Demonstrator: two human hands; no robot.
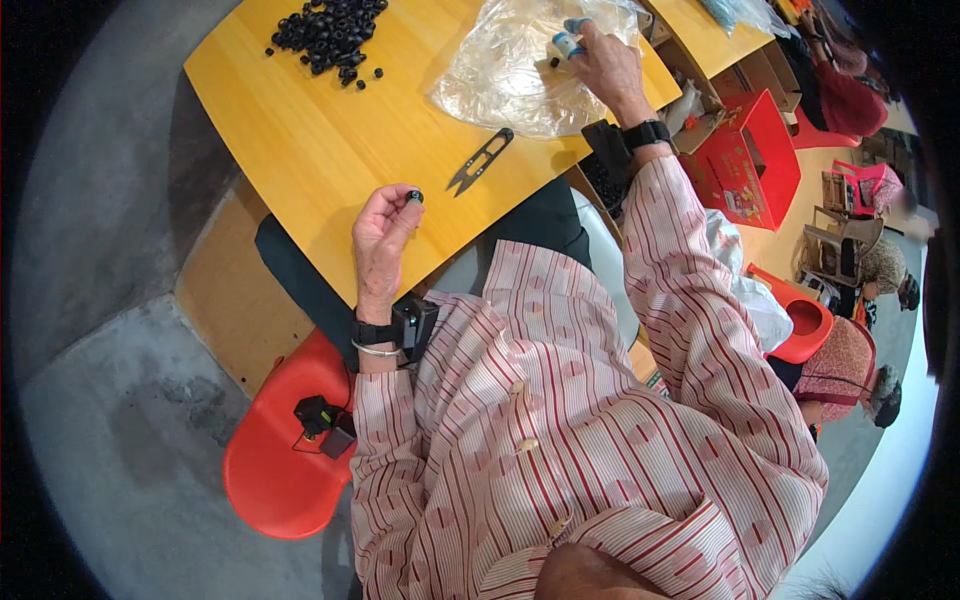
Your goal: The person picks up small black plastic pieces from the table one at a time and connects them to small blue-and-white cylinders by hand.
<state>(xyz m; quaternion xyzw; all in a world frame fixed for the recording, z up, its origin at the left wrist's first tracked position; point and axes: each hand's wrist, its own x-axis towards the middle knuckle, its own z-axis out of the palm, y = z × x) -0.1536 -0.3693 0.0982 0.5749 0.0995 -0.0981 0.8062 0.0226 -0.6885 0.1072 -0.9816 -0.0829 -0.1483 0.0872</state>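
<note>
My left hand (380, 245) is closed in a pinch at the table's near edge, with a small black cylindrical piece (415, 197) between thumb and fingertips. Over a crumpled clear plastic bag (500, 75) at the far right, my right hand (612, 72) reaches out with its fingers apart. Blue and white wraps (567, 45) cover some of its fingertips. Just off those fingertips, one black piece (554, 62) lies in or on the bag; I cannot tell which. Black thread snips (481, 162) rest on the table between my hands.
A heap of black pieces (325, 35) sits at the far left of the yellow table (290, 130), a few strays beside it. Right of the table are a red box (745, 165) and cardboard boxes. A red stool (285, 450) stands at lower left. Other people sit at far right.
</note>
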